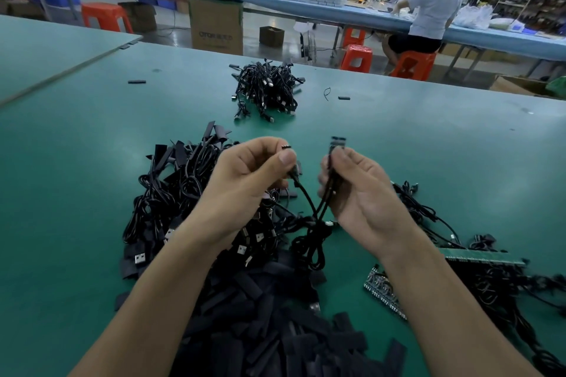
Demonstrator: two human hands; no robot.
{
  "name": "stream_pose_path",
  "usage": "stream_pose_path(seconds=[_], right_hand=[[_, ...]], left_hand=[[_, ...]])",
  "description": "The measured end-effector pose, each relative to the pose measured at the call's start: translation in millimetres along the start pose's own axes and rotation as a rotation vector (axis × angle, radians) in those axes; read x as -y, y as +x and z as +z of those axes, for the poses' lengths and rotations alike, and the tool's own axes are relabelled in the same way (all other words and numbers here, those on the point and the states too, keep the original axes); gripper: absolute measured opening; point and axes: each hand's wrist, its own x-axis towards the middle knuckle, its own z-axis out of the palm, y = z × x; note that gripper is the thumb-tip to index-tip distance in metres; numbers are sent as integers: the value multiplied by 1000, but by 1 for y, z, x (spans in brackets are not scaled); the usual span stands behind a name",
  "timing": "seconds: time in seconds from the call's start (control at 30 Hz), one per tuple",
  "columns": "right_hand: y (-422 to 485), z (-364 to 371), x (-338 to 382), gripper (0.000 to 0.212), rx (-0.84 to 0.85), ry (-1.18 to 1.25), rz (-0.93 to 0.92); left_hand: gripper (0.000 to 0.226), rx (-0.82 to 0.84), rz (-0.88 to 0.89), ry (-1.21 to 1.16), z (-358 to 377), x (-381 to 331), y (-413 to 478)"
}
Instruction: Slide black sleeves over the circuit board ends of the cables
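Left hand point(248, 174) and right hand point(355, 190) pinch cables point(306, 196) above sleeves point(260, 330)

The cable end point(338, 142) gripped by the right hand point(358, 190) was smeared by motion; I could not tell bare board from sleeve. The left hand point(245, 174) hid most of the small black piece point(286, 147) it pinched. The sleeve heap point(269, 333) ran off the bottom edge, and the right forearm point(444, 300) covered part of the circuit board strip point(378, 288).

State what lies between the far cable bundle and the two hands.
In the head view, only bare green mat separates the far cable bundle from the left hand and right hand.
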Motion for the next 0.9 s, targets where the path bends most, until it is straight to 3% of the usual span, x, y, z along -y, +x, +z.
stream_pose_path(seconds=[0.07, 0.2, 0.37, 0.5, 0.6, 0.77, 0.9], right_hand=[[3, -7, 5, 13, -153, -22, -64], [8, -12, 3, 12, -455, -386, -247], [10, -17, 6, 11, -686, -229, -401], [10, -23, 1, 13, -756, -250, -431], [9, -25, -6, 11, -638, -465, -328], [2, -19, -19, 15, -166, -987, -70], [-2, -10, -24, 28, -81, -1272, -46]], left_hand=[[13, -16, 2, -72, -7, -3, 2], [11, -78, 44, -135, -10, -7, 1], [7, -229, 173, -152, -8, -11, -1], [7, -382, 346, -133, -14, -22, 0], [9, -402, 393, -77, -15, -24, 0], [19, -360, 340, 96, -10, -13, 2], [33, -363, 264, 123, -12, -8, 4]])
